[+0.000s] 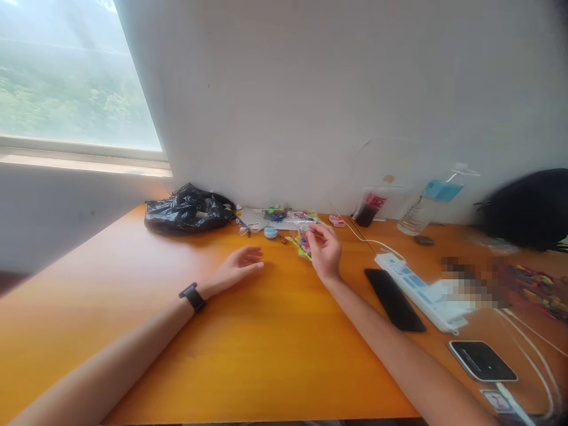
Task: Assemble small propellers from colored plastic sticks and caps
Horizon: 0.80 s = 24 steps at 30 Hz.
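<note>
My left hand [238,266] rests palm down on the orange table [133,284], fingers apart and holding nothing; a black watch [192,296] is on that wrist. My right hand [323,248] is farther back, its fingers pinched on a small colourful packet [303,242] with red, yellow and green print. Just behind lie more small colourful items [276,214], a small round blue-white thing [270,232] and a pink piece [337,221].
A black plastic bag [189,210] lies at the back left by the wall. To the right: a white power strip [419,290], two dark phones [394,299] [482,360], a water bottle [428,201], a dark cup [368,210], a black bag [528,207], white cables [532,349].
</note>
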Each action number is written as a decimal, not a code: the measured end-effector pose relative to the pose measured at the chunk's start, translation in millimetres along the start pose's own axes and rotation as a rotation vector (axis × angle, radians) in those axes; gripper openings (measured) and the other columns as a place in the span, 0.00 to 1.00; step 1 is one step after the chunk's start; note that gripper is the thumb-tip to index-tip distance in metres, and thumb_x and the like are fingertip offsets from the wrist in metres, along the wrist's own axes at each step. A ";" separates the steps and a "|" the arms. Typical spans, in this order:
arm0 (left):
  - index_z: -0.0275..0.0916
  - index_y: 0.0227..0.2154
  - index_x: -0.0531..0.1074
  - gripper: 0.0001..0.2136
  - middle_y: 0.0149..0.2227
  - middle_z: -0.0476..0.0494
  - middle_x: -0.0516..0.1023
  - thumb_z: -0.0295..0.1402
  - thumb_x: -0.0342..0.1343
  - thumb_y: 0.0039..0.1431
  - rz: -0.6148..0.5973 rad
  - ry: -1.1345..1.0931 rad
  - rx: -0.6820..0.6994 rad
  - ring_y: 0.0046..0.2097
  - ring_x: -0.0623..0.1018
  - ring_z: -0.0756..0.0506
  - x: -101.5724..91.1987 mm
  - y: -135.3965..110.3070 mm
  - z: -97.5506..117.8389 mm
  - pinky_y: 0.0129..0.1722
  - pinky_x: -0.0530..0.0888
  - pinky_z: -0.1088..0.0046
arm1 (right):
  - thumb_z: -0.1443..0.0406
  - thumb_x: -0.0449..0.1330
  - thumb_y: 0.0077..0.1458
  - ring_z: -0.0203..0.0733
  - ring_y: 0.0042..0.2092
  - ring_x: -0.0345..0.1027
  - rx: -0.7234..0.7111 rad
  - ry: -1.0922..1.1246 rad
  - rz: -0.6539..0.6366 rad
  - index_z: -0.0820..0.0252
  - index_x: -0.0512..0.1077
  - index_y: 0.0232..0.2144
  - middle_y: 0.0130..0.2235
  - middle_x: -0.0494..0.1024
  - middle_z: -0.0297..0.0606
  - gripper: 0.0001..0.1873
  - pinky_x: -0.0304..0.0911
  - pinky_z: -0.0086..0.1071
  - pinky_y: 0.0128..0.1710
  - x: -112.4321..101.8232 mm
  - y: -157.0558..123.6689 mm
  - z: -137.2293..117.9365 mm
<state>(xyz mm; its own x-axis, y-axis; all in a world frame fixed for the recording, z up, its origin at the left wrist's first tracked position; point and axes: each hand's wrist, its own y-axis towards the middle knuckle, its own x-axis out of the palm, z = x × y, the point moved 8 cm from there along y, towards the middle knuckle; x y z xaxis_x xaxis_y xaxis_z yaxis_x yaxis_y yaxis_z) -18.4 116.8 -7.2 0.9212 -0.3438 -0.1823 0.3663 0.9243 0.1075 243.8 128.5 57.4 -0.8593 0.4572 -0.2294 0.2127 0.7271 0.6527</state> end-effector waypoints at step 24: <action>0.35 0.41 0.75 0.19 0.39 0.39 0.83 0.42 0.71 0.54 -0.091 -0.232 -0.011 0.37 0.81 0.43 6.4 -6.0 14.3 0.35 0.77 0.69 | 0.55 0.60 0.62 0.36 0.27 0.70 0.474 0.262 -0.612 0.54 0.65 0.41 0.31 0.72 0.29 0.12 0.67 0.30 0.29 90.7 -10.4 37.1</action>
<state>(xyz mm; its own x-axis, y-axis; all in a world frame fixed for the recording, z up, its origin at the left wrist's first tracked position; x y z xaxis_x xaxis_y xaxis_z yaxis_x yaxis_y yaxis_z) -12.8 106.7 5.0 0.8906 -0.4532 0.0389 0.4485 0.8892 0.0900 181.0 181.5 3.0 -0.9553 -0.1832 -0.2320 -0.2060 0.9754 0.0780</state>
